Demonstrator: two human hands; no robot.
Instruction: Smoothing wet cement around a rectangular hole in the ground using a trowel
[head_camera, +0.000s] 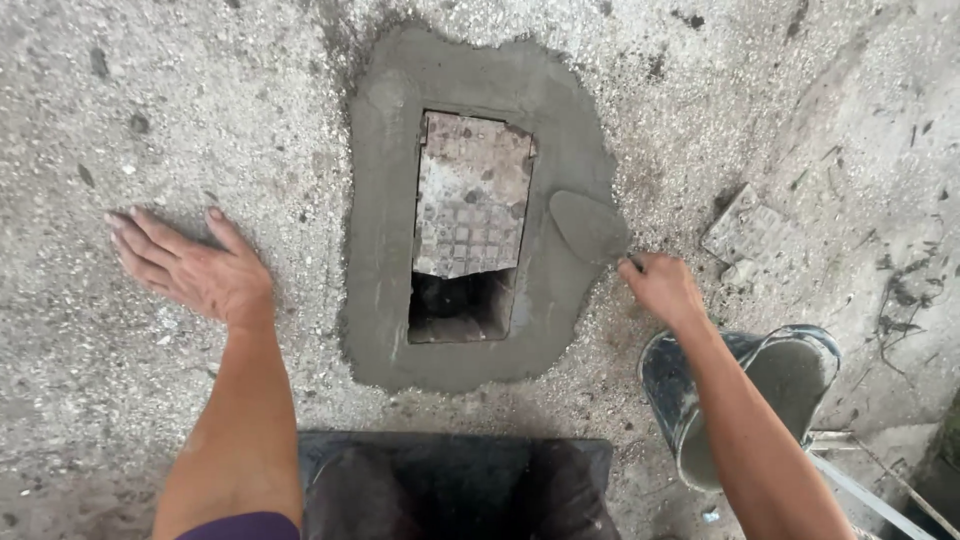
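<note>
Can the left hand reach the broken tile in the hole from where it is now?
Probably yes: the left hand lies flat on the ground beside the wet cement, and nothing stands between it and the broken tile.

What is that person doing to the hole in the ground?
The right hand holds a trowel, its blade lying on a band of wet grey cement spread around a rectangular hole. A broken tile covers part of the hole. The left hand rests flat on the rough floor. A bucket of cement stands by the right arm.
</note>
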